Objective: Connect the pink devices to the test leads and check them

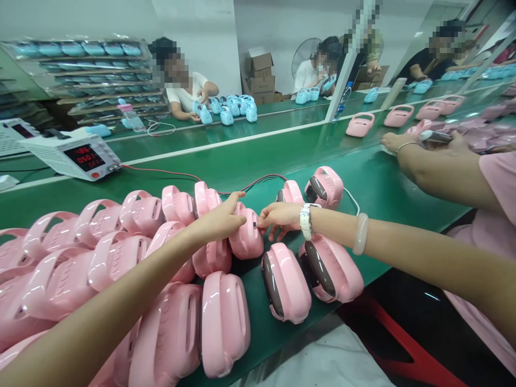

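Note:
My left hand (226, 217) rests on a glossy pink handled device (246, 239), thumb and fingers over its top and back. At that device's right side, my right hand (282, 217) is closed in a pinch beside a small dark spot on the shell; what its fingertips hold is too small to make out. Behind my right wrist stands another pink device with a dark front panel (324, 188), and a white cable (352, 200) curves down near it. Two more, a pink device (287, 282) and its neighbour (332, 269), stand in front of my right forearm.
Rows of pink devices (116, 258) crowd the left of the green table (226, 166). A power supply (76, 153) with red digits sends red and black wires across. Co-workers sit opposite with blue devices (228, 110); another person's arms (435, 166) reach in at right.

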Demonstrator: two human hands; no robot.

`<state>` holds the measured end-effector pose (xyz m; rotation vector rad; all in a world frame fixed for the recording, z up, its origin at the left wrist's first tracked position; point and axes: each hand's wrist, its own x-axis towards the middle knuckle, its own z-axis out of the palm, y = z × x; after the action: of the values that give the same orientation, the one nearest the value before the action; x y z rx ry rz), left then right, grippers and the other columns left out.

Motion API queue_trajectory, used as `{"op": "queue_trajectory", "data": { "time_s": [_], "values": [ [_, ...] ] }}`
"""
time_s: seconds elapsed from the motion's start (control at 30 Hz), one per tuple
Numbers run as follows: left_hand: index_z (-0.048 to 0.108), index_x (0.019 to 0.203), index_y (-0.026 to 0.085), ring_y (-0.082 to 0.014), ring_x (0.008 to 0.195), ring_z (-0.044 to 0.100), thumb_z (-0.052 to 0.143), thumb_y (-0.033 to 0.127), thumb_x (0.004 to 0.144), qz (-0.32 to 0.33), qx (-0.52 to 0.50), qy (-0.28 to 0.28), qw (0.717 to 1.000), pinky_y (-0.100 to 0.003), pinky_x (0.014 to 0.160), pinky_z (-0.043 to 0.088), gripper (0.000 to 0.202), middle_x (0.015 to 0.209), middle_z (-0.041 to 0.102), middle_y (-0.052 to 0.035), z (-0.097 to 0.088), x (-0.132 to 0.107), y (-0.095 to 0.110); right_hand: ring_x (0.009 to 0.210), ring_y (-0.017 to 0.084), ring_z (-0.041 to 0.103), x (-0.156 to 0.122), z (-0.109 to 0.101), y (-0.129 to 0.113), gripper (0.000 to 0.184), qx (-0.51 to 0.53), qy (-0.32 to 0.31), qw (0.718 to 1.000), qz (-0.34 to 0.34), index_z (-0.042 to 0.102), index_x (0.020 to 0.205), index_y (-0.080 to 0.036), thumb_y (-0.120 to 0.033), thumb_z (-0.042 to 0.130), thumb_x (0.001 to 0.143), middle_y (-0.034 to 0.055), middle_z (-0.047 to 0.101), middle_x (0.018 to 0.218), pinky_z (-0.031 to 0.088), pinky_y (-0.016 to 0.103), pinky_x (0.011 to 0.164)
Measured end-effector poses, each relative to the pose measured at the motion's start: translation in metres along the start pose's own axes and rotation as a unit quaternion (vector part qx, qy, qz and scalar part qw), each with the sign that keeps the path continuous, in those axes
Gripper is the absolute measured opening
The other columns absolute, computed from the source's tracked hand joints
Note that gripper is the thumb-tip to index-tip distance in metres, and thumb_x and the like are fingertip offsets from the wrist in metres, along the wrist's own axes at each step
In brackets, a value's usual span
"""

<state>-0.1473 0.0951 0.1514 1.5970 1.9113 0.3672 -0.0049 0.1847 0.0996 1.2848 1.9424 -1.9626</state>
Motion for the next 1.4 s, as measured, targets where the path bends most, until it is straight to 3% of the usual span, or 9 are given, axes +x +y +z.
{"op": "queue_trajectory", "data": {
  "time_s": [0.37, 0.53, 0.77, 1.1, 1.4],
  "values": [
    [0.027, 0.145, 0.011, -0.0186, 0.068, 0.054, 0.041, 0.026, 0.062, 0.008, -0.002, -0.005, 1.0, -0.032, 0.067, 0.043, 0.085, 0.129, 0.052, -0.0133, 0.001, 0.0018, -0.0031, 0.044, 0.009, 0.058, 0.0024, -0.0012, 0.0017, 0.015, 0.01, -0.007, 1.0, -0.003, 0.056, 0.072, -0.015, -0.013, 0.056, 0.087, -0.0034, 0.06, 0.061, 0.051, 0.024, 0.052],
    [0.026, 0.145, 0.009, -0.0198, 0.077, 0.057, 0.04, 0.026, 0.064, 0.013, -0.001, -0.003, 1.0, -0.033, 0.077, 0.045, 0.084, 0.135, 0.049, -0.0135, 0.0003, 0.0021, -0.0044, 0.045, 0.01, 0.059, 0.0007, -0.0014, 0.001, 0.016, 0.015, -0.016, 1.0, 0.003, 0.055, 0.073, -0.015, -0.012, 0.054, 0.088, -0.0031, 0.06, 0.062, 0.051, 0.025, 0.051],
    [0.025, 0.146, 0.011, -0.0201, 0.076, 0.058, 0.041, 0.026, 0.063, 0.006, 0.002, -0.01, 1.0, -0.033, 0.075, 0.045, 0.085, 0.141, 0.044, -0.0145, 0.0005, 0.001, -0.0032, 0.045, 0.01, 0.058, 0.0019, -0.0016, 0.0017, 0.014, 0.021, -0.013, 1.0, -0.001, 0.055, 0.074, -0.015, -0.013, 0.054, 0.088, -0.0023, 0.061, 0.063, 0.049, 0.023, 0.048],
    [0.027, 0.145, 0.014, -0.0214, 0.083, 0.059, 0.042, 0.022, 0.065, 0.014, 0.003, -0.011, 1.0, -0.032, 0.075, 0.045, 0.081, 0.134, 0.049, -0.0127, -0.0012, -0.0003, -0.0027, 0.044, 0.009, 0.056, -0.0007, 0.0009, -0.0007, 0.015, 0.016, 0.015, 1.0, 0.0, 0.057, 0.07, -0.013, -0.015, 0.065, 0.083, -0.0017, 0.062, 0.065, 0.046, 0.022, 0.044],
    [0.028, 0.144, 0.014, -0.0166, 0.066, 0.049, 0.044, 0.022, 0.065, 0.014, -0.013, -0.014, 1.0, -0.029, 0.062, 0.042, 0.081, 0.119, 0.056, -0.011, -0.0011, -0.0005, -0.0035, 0.048, 0.01, 0.06, 0.0004, 0.0, 0.0021, 0.016, 0.026, -0.007, 1.0, -0.002, 0.056, 0.072, -0.014, -0.01, 0.055, 0.087, -0.003, 0.061, 0.063, 0.049, 0.023, 0.047]
  ]
}}
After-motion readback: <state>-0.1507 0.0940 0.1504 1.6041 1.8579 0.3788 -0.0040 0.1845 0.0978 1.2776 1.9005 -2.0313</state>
